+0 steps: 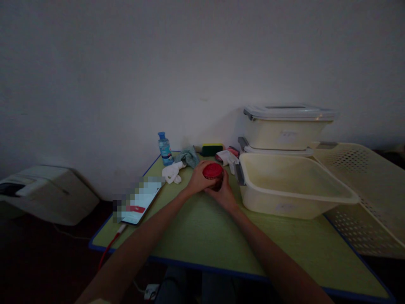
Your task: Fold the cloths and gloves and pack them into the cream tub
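A small jar with a red lid (213, 171) stands on the green table (202, 236) near its far side. My left hand (198, 178) wraps the jar from the left, its fingers curled against the lid's edge. From the right and below, my right hand (224, 191) cups the jar's body, fingers closed round it. Most of the jar's body is hidden behind both hands.
An open cream tub (294, 188) sits right of the jar, with lidded tubs (287, 126) stacked behind and a perforated basket (363, 185) beyond. A phone (139, 202) on a red cable lies left. A small water bottle (165, 148), cloth, sponge (211, 149) and white sprayer line the wall.
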`<state>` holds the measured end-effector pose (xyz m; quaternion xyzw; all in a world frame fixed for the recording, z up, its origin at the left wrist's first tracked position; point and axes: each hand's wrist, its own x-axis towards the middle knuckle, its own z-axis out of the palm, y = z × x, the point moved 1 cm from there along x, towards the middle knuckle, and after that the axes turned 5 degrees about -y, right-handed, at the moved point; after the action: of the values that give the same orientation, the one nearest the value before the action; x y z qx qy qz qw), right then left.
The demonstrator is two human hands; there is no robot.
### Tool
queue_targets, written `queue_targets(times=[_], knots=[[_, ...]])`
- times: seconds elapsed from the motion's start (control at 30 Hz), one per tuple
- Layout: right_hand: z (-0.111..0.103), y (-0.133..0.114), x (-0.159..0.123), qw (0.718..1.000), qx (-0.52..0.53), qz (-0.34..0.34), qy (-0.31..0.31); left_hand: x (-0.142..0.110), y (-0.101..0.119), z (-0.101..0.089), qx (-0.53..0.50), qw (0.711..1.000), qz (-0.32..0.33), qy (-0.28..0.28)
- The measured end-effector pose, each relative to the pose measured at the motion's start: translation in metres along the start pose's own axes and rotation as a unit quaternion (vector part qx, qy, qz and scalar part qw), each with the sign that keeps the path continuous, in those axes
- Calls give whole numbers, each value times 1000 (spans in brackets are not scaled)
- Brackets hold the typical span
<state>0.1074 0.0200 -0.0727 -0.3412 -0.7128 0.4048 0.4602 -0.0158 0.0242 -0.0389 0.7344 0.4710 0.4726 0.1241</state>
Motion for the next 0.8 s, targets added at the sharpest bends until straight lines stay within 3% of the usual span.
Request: queue_targets(times=[0.17,0.4,0.6,0.8], knots=[[0,-2,-1,999,23,5,-24,-16,8,-2,-54,998,-12,1],[1,-8,-2,997,31,-47,-58,-33,9,2,-98,992,-43,71],[2,-6,-3,997,41,-32,-60,-35,5,9,-232,962,-101,106],[4,-3,-4,998,7,-36,-45,-31,-1,7,-344,928,-137,39]])
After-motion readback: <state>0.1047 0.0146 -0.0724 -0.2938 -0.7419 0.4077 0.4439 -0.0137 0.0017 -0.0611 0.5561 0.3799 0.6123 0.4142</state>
